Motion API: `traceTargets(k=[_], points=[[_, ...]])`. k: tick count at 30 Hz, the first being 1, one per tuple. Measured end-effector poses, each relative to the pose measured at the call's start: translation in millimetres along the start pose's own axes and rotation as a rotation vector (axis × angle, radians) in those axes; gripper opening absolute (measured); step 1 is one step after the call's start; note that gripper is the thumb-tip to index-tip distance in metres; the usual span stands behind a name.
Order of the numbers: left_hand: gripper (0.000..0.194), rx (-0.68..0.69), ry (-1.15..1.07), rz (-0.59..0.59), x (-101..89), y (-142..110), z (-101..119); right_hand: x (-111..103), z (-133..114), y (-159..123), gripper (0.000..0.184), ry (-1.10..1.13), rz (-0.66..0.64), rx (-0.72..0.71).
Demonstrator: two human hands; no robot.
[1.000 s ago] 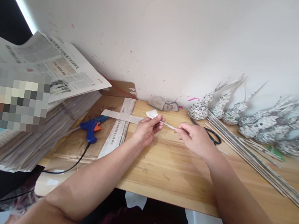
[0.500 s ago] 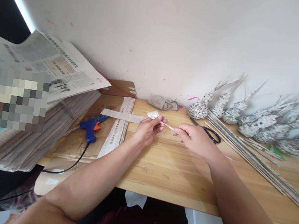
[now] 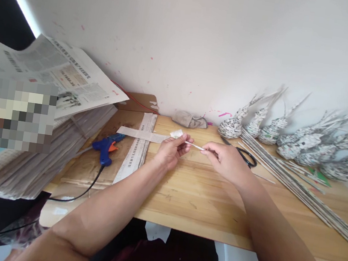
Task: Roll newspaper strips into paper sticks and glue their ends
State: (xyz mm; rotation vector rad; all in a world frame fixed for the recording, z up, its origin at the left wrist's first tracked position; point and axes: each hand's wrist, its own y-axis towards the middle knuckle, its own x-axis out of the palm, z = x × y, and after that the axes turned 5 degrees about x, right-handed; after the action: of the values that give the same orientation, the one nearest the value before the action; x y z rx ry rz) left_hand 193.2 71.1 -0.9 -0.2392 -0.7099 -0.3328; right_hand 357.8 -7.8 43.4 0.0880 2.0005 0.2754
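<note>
Between my hands runs a thin rolled newspaper stick [image 3: 195, 145], its flat, unrolled end showing past my left fingers. My left hand [image 3: 173, 151] is closed around it with thumb and fingers. At the other side my right hand [image 3: 223, 159] pinches the stick between thumb and fingertips. A flat newspaper strip [image 3: 142, 134] lies just left of my left hand, across a stack of cut newspaper strips [image 3: 134, 159]. Black-handled scissors [image 3: 249, 158] rest behind my right hand, partly hidden by it.
A blue glue gun [image 3: 104, 148] with a black cord lies left on cardboard. Piled newspapers [image 3: 73, 133] rise at the far left. Long paper sticks [image 3: 289, 185] stretch along the right. Several woven newspaper figures [image 3: 231, 127] stand by the wall, near a grey cloth [image 3: 190, 120].
My right hand has turned slightly, its fingers shifting a little on the stick. A thin stick end now shows beyond my right wrist. My left hand stays nearly in place.
</note>
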Motion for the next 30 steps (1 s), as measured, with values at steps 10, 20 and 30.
traceTargets(k=[10, 20, 30], points=[[0.012, -0.044, 0.002, -0.018, -0.7, -0.1, -0.8, 1.5, 3.5, -0.3, 0.025, -0.003, -0.038, 0.01], [0.014, -0.089, 0.011, -0.035, -0.1, -1.0, -1.4, 2.1, 3.6, -0.2, 0.027, -0.019, -0.086, 0.036], [0.019, -0.124, 0.054, -0.131, 0.0, -2.8, -4.5, -4.7, 2.4, -3.0, 0.036, 0.11, -0.272, 0.104]])
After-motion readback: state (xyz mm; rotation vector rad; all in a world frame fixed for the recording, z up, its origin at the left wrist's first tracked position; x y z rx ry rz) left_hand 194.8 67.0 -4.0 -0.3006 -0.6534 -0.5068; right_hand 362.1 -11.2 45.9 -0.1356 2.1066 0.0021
